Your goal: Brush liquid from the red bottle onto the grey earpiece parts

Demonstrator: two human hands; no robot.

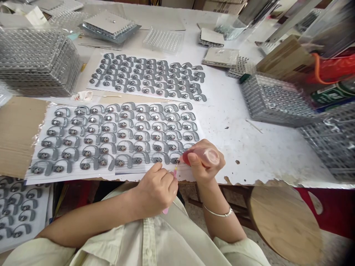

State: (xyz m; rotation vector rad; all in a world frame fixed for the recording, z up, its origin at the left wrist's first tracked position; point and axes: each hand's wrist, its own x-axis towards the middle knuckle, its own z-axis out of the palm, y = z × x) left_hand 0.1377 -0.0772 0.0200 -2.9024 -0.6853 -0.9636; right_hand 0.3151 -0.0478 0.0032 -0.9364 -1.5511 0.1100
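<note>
My right hand [208, 169] is closed around a small soft bottle [204, 156] with pinkish-red contents, tilted so its nozzle points left and down. My left hand [159, 186] grips a thin pink stick-like tool [175, 172] with a yellow band near its upper end. Both the tool's tip and the nozzle are close to a grey hook-shaped piece [174, 157] with a round metallic end, at the sheet's near right corner. Whether either one touches it I cannot tell. Rows of the same pieces lie on this white sheet [124, 174].
A second sheet of hook pieces [148, 75] lies behind. Stacked clear trays stand at left [36, 61] and right [277, 98]. A cotton swab [112, 96] and crumpled tissue [84, 96] lie between the sheets. A round wooden stool [285, 221] is below the table's edge.
</note>
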